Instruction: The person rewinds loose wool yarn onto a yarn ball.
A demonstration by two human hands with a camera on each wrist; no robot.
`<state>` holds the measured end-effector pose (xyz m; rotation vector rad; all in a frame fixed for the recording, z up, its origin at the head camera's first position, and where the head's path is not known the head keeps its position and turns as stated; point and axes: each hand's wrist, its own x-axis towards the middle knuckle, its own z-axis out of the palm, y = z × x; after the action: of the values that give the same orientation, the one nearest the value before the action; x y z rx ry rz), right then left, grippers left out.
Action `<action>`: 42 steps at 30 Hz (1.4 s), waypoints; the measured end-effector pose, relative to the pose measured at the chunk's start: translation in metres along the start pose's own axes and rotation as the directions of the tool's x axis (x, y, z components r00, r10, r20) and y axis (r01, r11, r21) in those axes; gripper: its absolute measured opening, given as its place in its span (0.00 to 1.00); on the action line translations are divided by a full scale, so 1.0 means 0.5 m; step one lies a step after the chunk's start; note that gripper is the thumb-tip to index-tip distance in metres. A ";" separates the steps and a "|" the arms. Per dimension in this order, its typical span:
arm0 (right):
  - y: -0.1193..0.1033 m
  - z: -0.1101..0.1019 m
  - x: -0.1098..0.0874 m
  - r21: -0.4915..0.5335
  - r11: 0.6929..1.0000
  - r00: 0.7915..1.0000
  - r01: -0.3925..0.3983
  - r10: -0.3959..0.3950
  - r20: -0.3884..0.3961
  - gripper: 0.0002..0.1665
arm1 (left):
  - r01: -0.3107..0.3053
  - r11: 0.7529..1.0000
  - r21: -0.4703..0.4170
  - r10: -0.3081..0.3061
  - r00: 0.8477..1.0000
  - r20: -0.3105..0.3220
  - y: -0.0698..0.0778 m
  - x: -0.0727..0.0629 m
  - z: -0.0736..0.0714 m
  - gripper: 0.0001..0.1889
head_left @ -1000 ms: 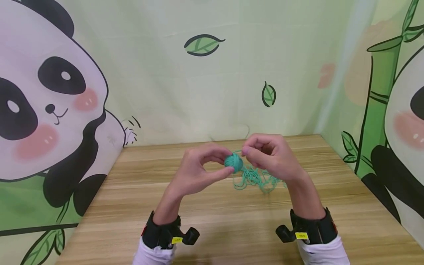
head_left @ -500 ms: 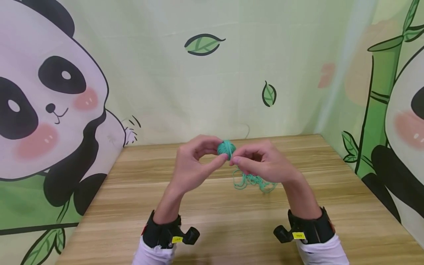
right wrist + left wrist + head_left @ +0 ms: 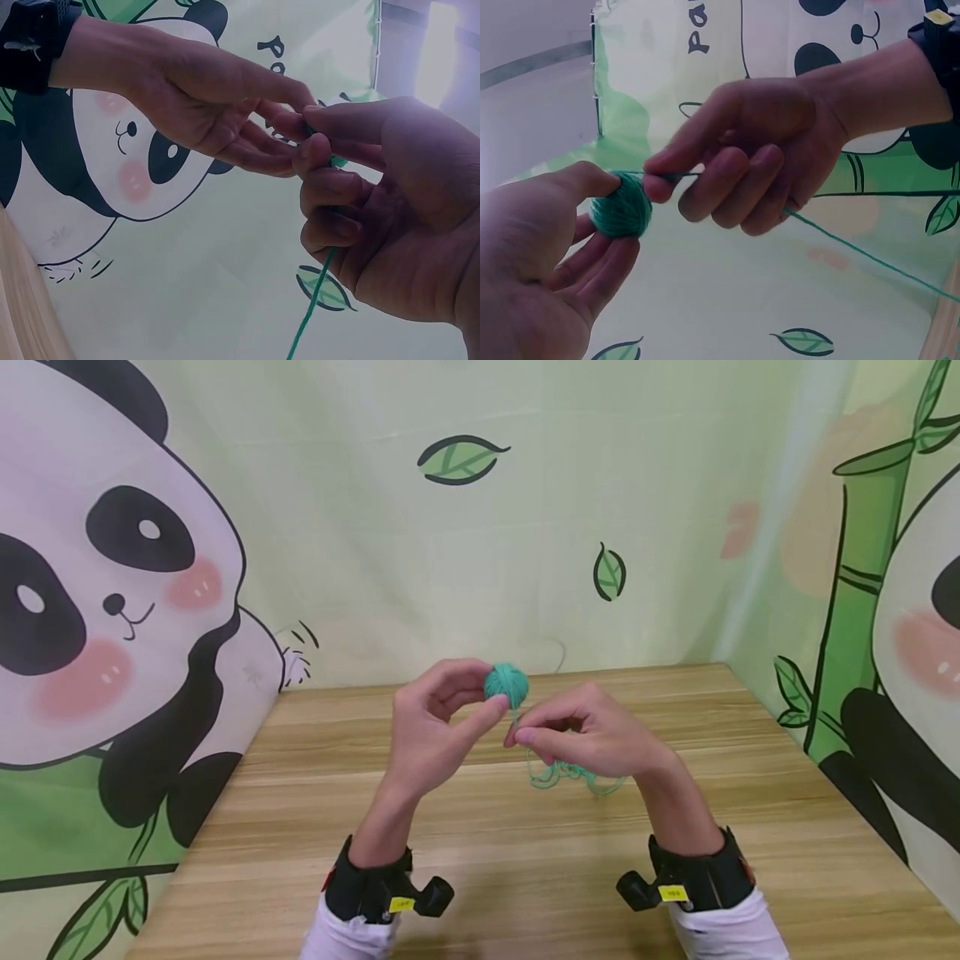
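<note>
A small ball of teal yarn (image 3: pixel 507 684) is held up above the table between the thumb and fingers of my left hand (image 3: pixel 442 731). Just right of the ball and a little lower, my right hand (image 3: pixel 592 735) pinches the yarn strand (image 3: pixel 870 259) between thumb and forefinger. From the ball the strand runs taut to that pinch, passes under the curled fingers and trails away downward, as the left wrist view shows. Loose yarn (image 3: pixel 573 772) lies tangled on the table beneath the right hand, which partly covers it. In the right wrist view the ball is mostly hidden behind fingers.
The wooden table (image 3: pixel 315 810) reaches back to a fabric backdrop (image 3: pixel 360 568) printed with pandas, leaves and bamboo. Black straps with small cameras sit on both wrists.
The ball and left hand have risen and shifted left. My right hand has swung from above the ball's right side, down and left to just below it, still pinching the strand.
</note>
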<state>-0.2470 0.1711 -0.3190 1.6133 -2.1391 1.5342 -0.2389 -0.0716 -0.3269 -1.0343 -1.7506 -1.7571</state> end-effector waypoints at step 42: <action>-0.013 -0.023 -0.016 0.072 0.992 0.950 -0.099 0.116 -0.289 0.11 | -0.046 0.981 0.189 -0.023 0.937 0.348 0.002 -0.005 -0.004 0.14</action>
<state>-0.2442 0.1853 -0.3135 1.2062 -2.0668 1.7529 -0.2370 -0.0741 -0.3280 -1.3282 -2.0739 -1.4210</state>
